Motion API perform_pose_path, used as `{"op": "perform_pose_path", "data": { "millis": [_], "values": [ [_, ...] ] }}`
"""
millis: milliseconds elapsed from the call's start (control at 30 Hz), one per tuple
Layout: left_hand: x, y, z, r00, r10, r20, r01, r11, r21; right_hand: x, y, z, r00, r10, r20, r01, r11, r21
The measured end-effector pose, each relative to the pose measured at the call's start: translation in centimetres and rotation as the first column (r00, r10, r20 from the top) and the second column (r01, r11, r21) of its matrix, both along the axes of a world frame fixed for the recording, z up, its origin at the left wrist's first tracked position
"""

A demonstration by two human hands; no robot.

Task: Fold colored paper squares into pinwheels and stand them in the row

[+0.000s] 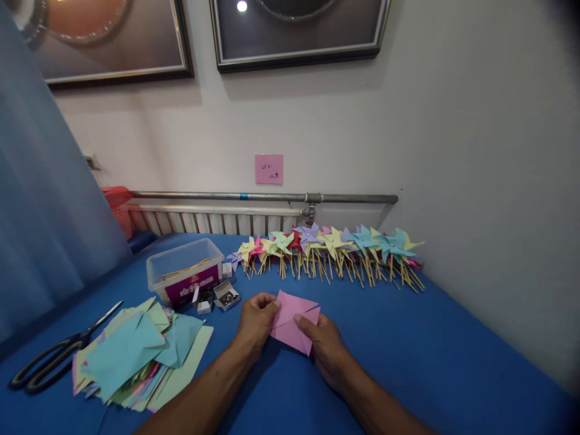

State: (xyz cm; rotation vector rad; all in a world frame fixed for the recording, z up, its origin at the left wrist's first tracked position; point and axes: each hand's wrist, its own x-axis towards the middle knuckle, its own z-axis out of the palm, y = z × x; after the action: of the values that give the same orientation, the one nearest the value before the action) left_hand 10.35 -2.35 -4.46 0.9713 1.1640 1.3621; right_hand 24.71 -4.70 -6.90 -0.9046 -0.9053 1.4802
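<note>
A pink paper square (292, 317) with slits cut in from its corners is held above the blue tabletop. My left hand (258, 320) is closed on its left corner, thumb on top. Pinched at the paper's right side, my right hand (328, 344) has its thumb lying across the sheet; the fingers underneath are hidden. To the left lies a loose pile of coloured paper squares (122, 356), several of them slit. Small open boxes of metal pins (227, 297) stand just beyond my left hand.
Finished paper pinwheels (333, 241) on sticks lie in a row along the back. A clear plastic tub (181, 254) holds some sticks. Black-handled scissors (63, 356) rest at far left. Behind are a radiator (203, 220), a pipe and a pink note (269, 169).
</note>
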Motion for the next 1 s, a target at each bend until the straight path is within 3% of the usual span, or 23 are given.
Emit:
{"op": "perform_pose_path", "data": {
  "millis": [233,467,767,1000],
  "values": [
    [0.2,-0.3,0.0,0.994,0.007,-0.108,0.008,0.99,0.138,0.0,0.0,-0.3,0.999,-0.038,0.023,0.038,0.999,-0.007],
    [0.0,-0.9,-0.2,0.932,0.01,-0.362,0.101,0.952,0.288,0.0,0.0,0.1,0.999,-0.032,-0.006,0.032,0.999,-0.031],
    [-0.2,-0.9,-0.8,0.846,0.055,-0.53,0.269,0.814,0.514,0.2,0.2,-0.1,0.999,-0.026,-0.029,0.026,1.0,-0.016],
    [-0.2,-1.0,-0.8,0.809,0.108,-0.579,0.292,0.781,0.553,0.1,-0.1,0.7,0.999,0.033,0.004,-0.033,0.999,0.014]
  ]
}}
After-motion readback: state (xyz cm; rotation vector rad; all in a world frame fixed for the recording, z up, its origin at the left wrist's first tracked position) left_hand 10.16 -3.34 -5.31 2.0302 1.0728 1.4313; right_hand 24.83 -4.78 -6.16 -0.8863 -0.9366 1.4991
